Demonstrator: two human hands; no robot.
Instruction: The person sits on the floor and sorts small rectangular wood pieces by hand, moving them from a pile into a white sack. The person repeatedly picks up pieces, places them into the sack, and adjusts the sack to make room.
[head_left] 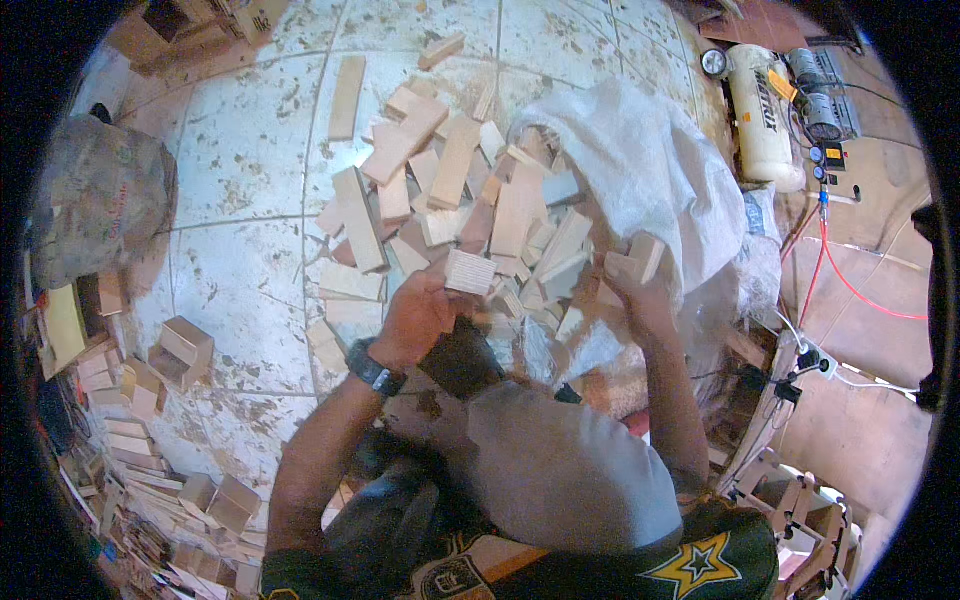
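Note:
My left hand (415,318), with a dark watch on the wrist, grips a small pale wooden block (469,273) whose ridged face is turned up. Over on the right, my right hand (642,298) is closed around another wooden block (649,258), close to the edge of a white woven sack (650,160). A loose heap of wooden offcuts (455,165) of varied lengths spreads over the tiled floor just beyond both hands. Some offcuts lie at the sack's mouth, and its inside is mostly hidden.
Stacked wood pieces and small box-like wooden parts (182,350) lie at the left. Behind them stands a filled brown sack (105,200). An air compressor (765,115) with a red hose (850,280) sits at the far right, near a power strip (818,362).

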